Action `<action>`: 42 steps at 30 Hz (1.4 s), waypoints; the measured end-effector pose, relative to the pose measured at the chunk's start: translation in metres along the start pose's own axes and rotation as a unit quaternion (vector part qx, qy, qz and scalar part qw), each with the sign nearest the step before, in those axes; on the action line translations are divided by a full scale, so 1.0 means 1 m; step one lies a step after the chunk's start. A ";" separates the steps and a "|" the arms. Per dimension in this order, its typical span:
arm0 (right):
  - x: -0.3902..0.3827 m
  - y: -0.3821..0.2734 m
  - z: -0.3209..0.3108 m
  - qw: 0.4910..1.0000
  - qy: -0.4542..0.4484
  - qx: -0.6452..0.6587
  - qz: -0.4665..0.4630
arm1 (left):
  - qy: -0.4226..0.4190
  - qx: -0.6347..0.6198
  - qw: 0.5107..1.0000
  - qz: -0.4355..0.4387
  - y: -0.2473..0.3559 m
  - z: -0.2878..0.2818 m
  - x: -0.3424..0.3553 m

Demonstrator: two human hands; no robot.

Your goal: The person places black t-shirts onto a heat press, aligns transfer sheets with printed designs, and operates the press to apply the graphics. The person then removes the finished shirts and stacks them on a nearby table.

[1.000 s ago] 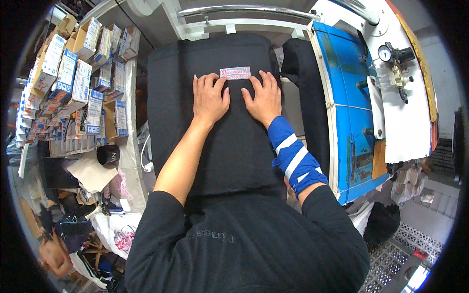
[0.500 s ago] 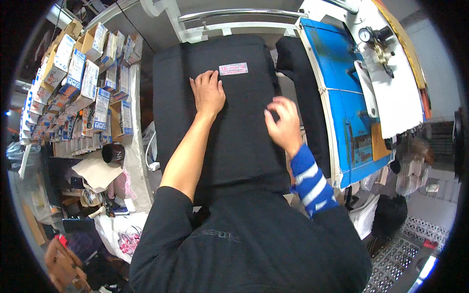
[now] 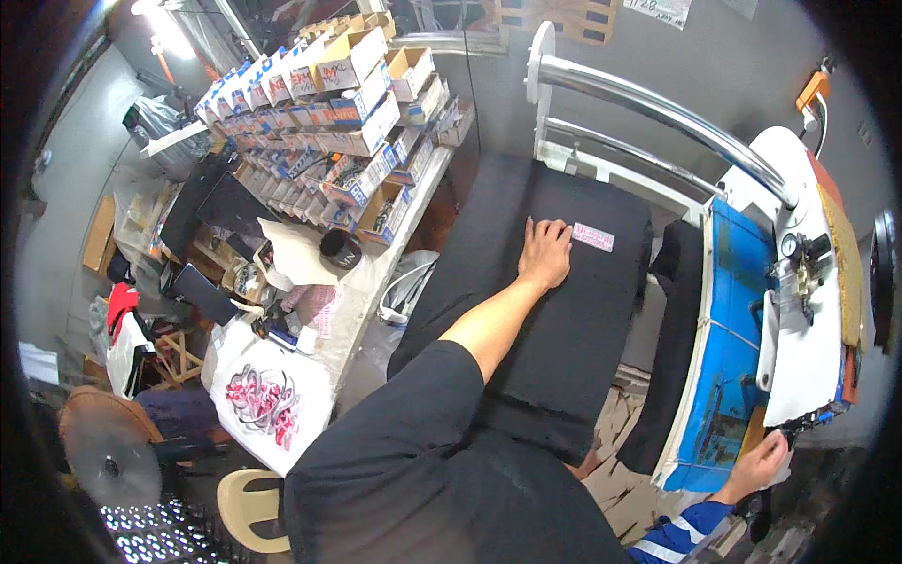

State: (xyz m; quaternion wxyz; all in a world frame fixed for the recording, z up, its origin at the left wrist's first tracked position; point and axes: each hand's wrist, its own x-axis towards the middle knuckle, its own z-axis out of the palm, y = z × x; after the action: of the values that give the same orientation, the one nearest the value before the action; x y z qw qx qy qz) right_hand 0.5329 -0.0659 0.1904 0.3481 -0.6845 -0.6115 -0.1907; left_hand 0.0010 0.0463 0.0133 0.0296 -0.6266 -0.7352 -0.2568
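My left hand (image 3: 545, 256) lies on the black cloth (image 3: 526, 348), fingers stretched and slightly apart. Right beside its fingertips is a small rectangular label (image 3: 593, 238), white with pink print, flat on the cloth. Out at the far right, my right hand (image 3: 756, 465) is closed at the front corner of the white-topped machine (image 3: 808, 367), near a dark fitting (image 3: 813, 418) on its edge. What its fingers grip, if anything, cannot be made out. A blue and white striped sleeve (image 3: 686, 534) covers that forearm.
Stacked open cardboard boxes (image 3: 362, 122) fill the bench on the left. A blue panel (image 3: 728, 329) with a string across it stands right of the cloth. Metal rails (image 3: 667, 89) cross behind. A fan (image 3: 113, 451) and a beige plastic chair (image 3: 249, 512) are at lower left.
My right hand has left its place above the cloth and moved far right to the machine's front corner. The left hand stays beside the label. The head view has turned and shifted left.
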 end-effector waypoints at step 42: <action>0.027 0.029 0.026 0.992 -0.021 -0.067 -0.109 | 0.062 0.002 0.998 0.006 -0.019 0.010 0.000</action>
State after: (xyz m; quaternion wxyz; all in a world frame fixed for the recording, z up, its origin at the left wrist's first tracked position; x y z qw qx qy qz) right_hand 0.5617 -0.0287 0.1839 0.2660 -0.6396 -0.6752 -0.2536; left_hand -0.0137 0.0488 -0.0018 0.0781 -0.6136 -0.7290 -0.2931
